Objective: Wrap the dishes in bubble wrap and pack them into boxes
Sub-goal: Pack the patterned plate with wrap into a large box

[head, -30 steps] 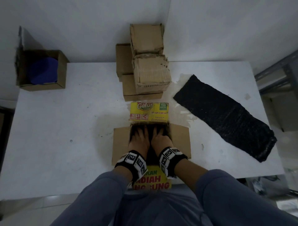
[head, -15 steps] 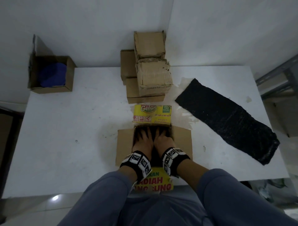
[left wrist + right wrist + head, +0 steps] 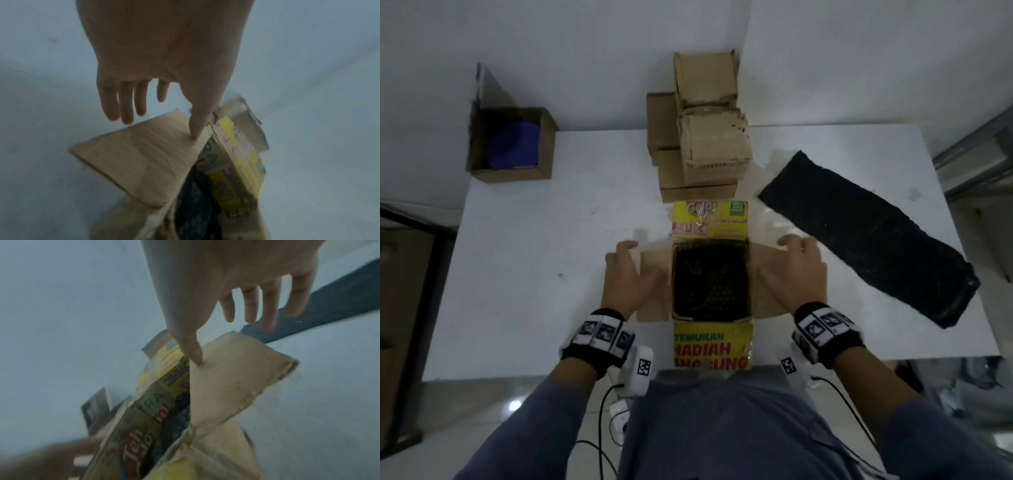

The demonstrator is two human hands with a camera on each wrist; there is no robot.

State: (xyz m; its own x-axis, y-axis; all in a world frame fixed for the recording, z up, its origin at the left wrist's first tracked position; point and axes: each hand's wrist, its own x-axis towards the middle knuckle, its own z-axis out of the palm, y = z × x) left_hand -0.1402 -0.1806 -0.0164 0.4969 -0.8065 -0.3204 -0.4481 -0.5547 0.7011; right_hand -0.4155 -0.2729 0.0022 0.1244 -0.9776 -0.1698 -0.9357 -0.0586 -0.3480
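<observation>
Leaving the box's inside, both hands now sit on its side flaps: left hand (image 3: 627, 274) and right hand (image 3: 792, 270), each grip released, thumbs touching cardboard. The black bubble-wrapped bundle (image 3: 710, 279) lies packed in the open box (image 3: 714, 339); closing the flaps likely follows.

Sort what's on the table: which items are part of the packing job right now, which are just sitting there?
In play:
- yellow box, open, black bubble-wrapped bundle inside
- left hand on the left side flap
- right hand on the right side flap

Lying about:
- black bubble wrap sheet
- stack of closed cardboard boxes
- small open box with something blue inside
</observation>
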